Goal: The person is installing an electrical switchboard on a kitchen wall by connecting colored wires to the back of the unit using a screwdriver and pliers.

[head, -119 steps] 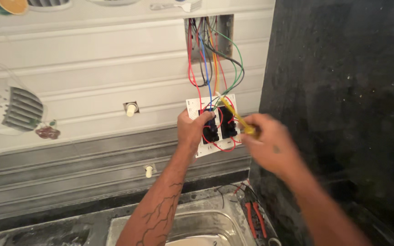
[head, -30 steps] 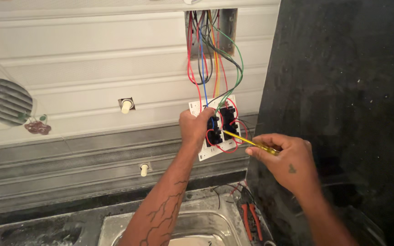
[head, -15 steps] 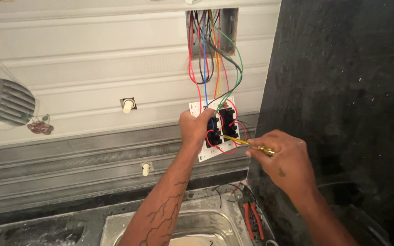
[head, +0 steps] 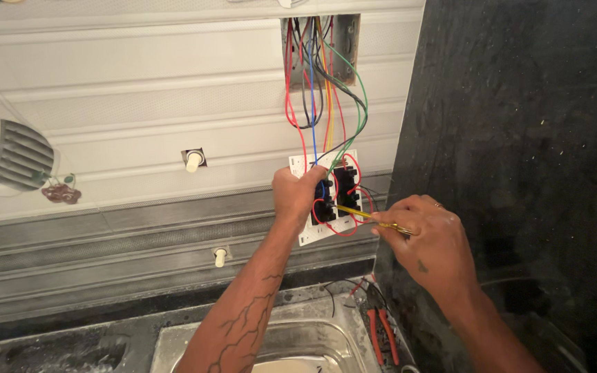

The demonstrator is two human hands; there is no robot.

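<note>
Gripping the white switch plate (head: 312,207), left hand (head: 297,197) steadies it; right hand (head: 426,238) pinches the yellow screwdriver (head: 357,213) against it.

Both hands (head: 298,197) (head: 423,235) raised — fingers clenched

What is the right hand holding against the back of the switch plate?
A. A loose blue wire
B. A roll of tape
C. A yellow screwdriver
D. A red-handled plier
C: the right hand grips a yellow screwdriver whose tip meets the black modules on the switch plate, which the left hand steadies; the red-handled pliers lie untouched beside the sink below.
</note>
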